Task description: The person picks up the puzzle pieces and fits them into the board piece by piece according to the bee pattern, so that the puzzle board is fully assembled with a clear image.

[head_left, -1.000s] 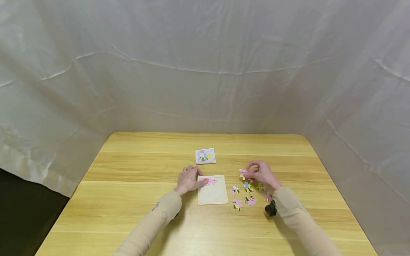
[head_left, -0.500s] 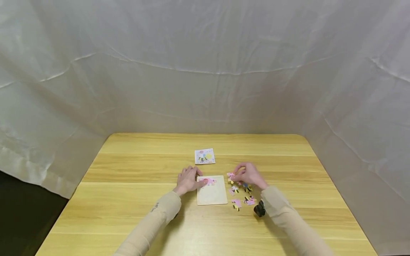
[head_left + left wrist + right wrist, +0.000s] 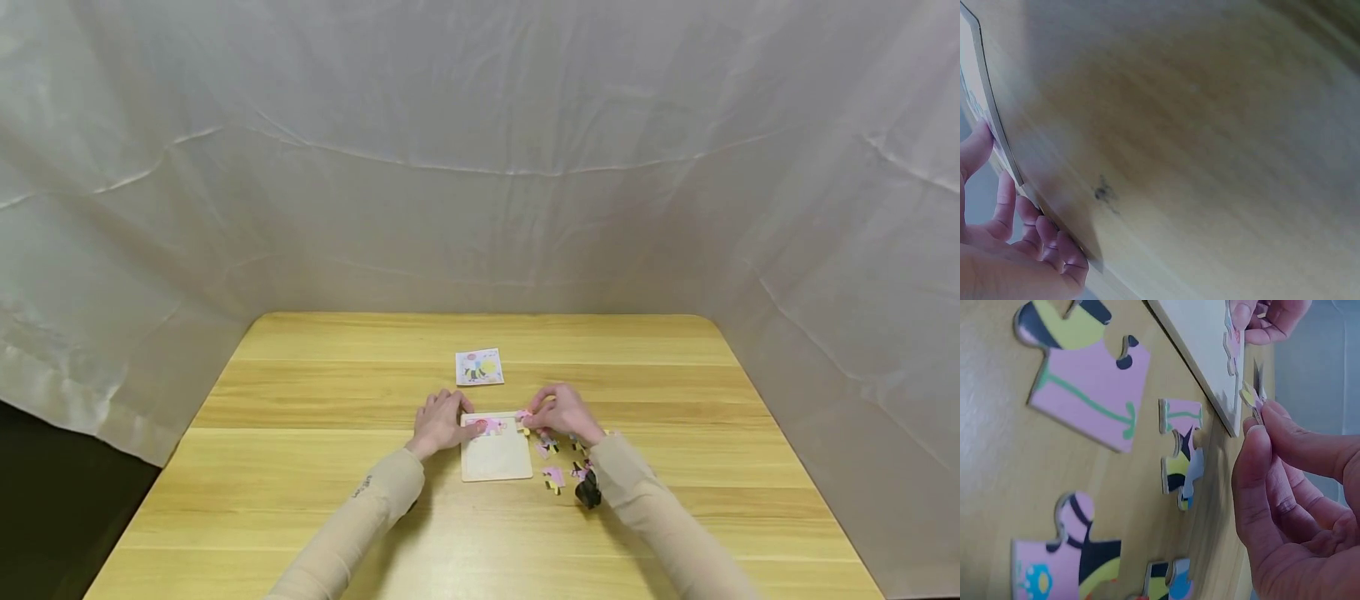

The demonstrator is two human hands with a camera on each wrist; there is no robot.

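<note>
Puzzle piece [image 3: 1251,398] we pinched in our right hand [image 3: 564,414] at the board's [image 3: 497,457] corner, left hand [image 3: 441,423] pressing flat there.

Pink puzzle piece [image 3: 522,416] pinched at puzzle board [image 3: 497,458] far-right corner.

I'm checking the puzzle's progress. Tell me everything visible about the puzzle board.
The puzzle board is a pale, square, wood-like tray lying flat on the table. Its recess is mostly bare; pink pieces sit along the far edge. The left hand rests on its far left corner, and the right hand pinches a piece at its far right corner.
</note>
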